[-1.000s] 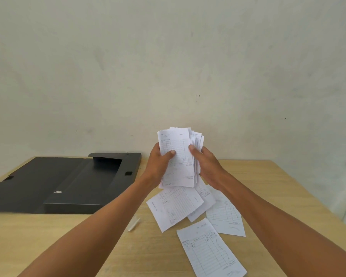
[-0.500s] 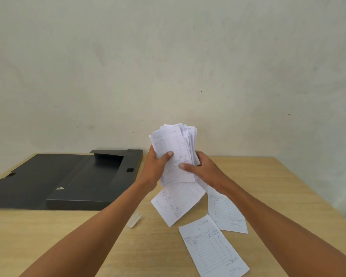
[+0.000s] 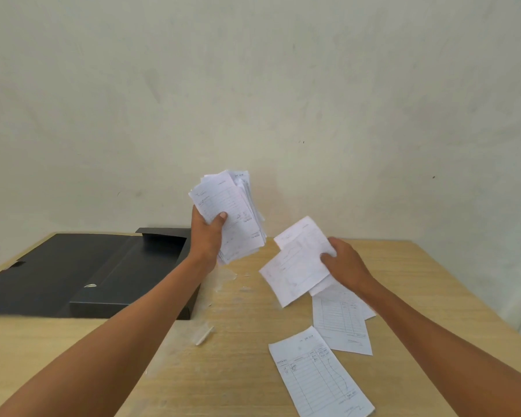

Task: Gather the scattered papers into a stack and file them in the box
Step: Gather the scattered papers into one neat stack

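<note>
Left hand (image 3: 206, 236) clutches thin white ruled papers (image 3: 232, 215); right hand (image 3: 343, 263) pinches two sheets (image 3: 295, 266); flat black cardboard box (image 3: 133, 284) lies open, left.

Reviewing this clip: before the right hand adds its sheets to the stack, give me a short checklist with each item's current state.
1. Left hand holds the stack firmly: ok, thumb across the front.
2. Right hand has its sheets lifted off the table: ok.
3. Stack edges squared: not ok, sheets fan out at the top.
4. All papers gathered: not ok, two sheets lie flat on the table.
5. Box open and reachable: ok, lid folded back.
6. Number of sheets in the right hand: cannot tell.
</note>
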The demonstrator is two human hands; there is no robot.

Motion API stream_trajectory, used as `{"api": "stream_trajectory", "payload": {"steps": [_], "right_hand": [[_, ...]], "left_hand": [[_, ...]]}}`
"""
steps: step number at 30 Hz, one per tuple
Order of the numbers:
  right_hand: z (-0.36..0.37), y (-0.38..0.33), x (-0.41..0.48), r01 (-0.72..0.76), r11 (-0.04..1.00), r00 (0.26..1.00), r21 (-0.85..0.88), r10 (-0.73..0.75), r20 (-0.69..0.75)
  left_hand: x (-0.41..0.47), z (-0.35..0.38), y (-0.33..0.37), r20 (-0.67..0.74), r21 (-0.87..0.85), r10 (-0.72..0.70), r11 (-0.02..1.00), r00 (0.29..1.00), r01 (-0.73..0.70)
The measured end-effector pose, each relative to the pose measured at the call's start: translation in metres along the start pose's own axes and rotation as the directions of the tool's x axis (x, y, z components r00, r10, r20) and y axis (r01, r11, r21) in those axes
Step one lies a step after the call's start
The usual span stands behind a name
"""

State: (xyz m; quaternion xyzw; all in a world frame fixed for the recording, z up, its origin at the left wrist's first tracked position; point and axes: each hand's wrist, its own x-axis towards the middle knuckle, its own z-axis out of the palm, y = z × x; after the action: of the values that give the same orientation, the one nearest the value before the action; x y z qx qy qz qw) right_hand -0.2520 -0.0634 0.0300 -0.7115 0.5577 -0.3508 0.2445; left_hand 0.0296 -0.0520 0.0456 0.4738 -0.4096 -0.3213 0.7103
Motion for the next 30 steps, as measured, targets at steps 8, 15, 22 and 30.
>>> {"api": "stream_trajectory", "payload": {"steps": [8,15,22,30], "right_hand": [[-0.026,-0.054,0.012,0.200,0.980,0.978,-0.001,-0.200,0.065],[-0.005,-0.060,0.016,0.136,0.985,0.989,-0.102,-0.142,-0.048],[0.009,-0.054,0.017,0.062,0.995,0.991,-0.074,-0.070,-0.112],[0.001,-0.060,0.014,0.069,0.948,0.843,0.312,0.112,-0.526]], "left_hand": [[-0.015,0.010,-0.006,0.211,0.225,-0.081,0.974,0.974,0.032],[-0.037,0.013,-0.010,0.428,0.161,-0.272,0.961,0.862,0.223],[-0.055,0.009,-0.017,0.570,0.118,-0.310,0.947,0.761,0.298],[-0.059,0.013,-0.021,0.341,0.220,-0.308,0.945,0.888,0.243]]}}
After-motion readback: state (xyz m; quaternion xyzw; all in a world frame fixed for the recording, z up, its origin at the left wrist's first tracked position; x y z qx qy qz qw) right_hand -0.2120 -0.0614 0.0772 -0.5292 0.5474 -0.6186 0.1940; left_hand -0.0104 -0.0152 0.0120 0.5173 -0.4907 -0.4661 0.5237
